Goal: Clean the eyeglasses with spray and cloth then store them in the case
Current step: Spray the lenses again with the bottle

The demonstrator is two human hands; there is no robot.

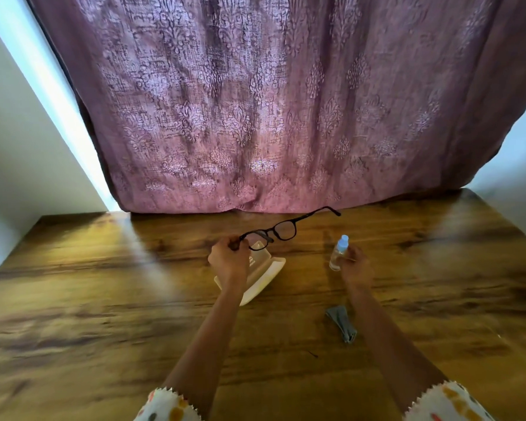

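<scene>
Partly hidden case (271,268); left hand (227,259) grips eyeglasses (273,234), right hand (357,268) spray (339,253)

No text is coming through legibly here. A small dark printed mark (251,260) is showing inside the open cream case (272,269), but it's reading too small and blurred. The spray bottle (338,254) is offering nothing readable either.

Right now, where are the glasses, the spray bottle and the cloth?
glasses (284,230): head view, on the lens that sits higher in the picture.
spray bottle (338,254): head view, on its clear body.
cloth (343,324): head view, on the middle of the folded grey fabric.
</scene>
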